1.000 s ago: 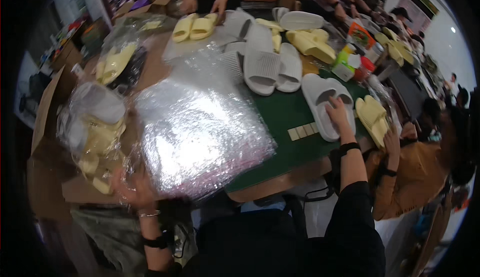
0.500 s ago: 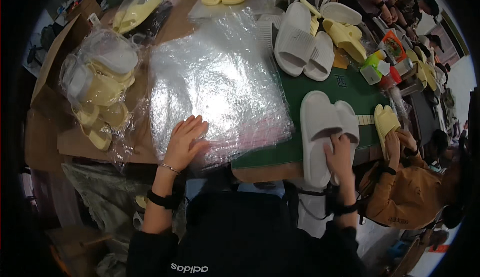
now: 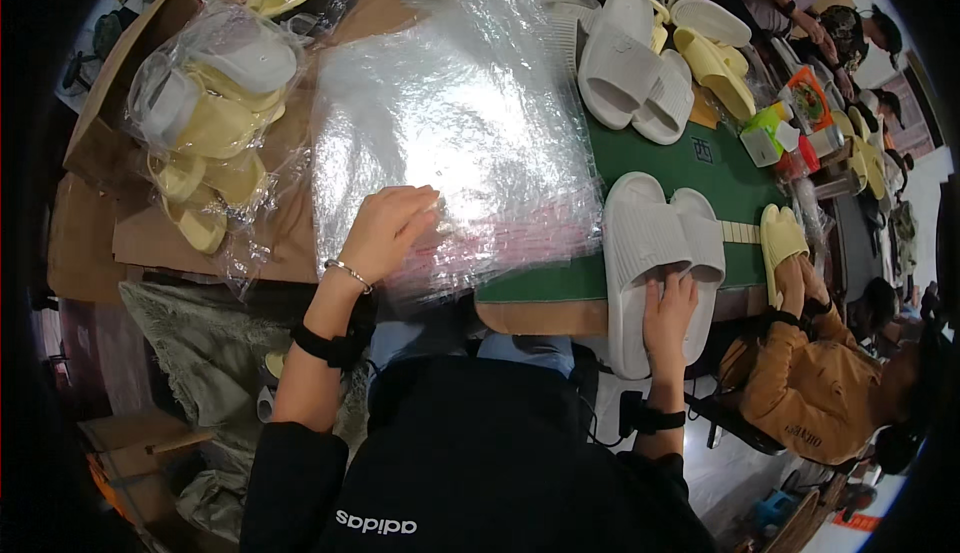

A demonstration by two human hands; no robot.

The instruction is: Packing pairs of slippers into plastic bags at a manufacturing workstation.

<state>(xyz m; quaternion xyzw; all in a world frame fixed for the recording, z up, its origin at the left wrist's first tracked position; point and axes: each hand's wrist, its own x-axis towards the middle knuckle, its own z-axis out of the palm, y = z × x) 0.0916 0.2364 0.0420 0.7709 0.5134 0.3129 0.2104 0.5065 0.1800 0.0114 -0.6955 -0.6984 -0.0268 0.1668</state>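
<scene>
My left hand (image 3: 388, 229) rests with bent fingers on a stack of clear plastic bags (image 3: 460, 123) that covers the middle of the table. My right hand (image 3: 668, 313) presses flat on a pair of white slide sandals (image 3: 655, 243) lying side by side at the table's near edge, their heels hanging over it. The sandals sit on a green mat (image 3: 690, 168).
More white sandals (image 3: 625, 63) and yellow sandals (image 3: 715, 58) lie farther back. A bag of packed yellow and white sandals (image 3: 210, 123) sits left on cardboard (image 3: 90, 213). A person in an orange top (image 3: 825, 393) holds a yellow sandal (image 3: 780, 238) at right. Small boxes (image 3: 790, 128) stand nearby.
The white sandal pair has been drawn toward the near table edge under my right hand. My left hand has shifted onto the plastic bag stack's near corner.
</scene>
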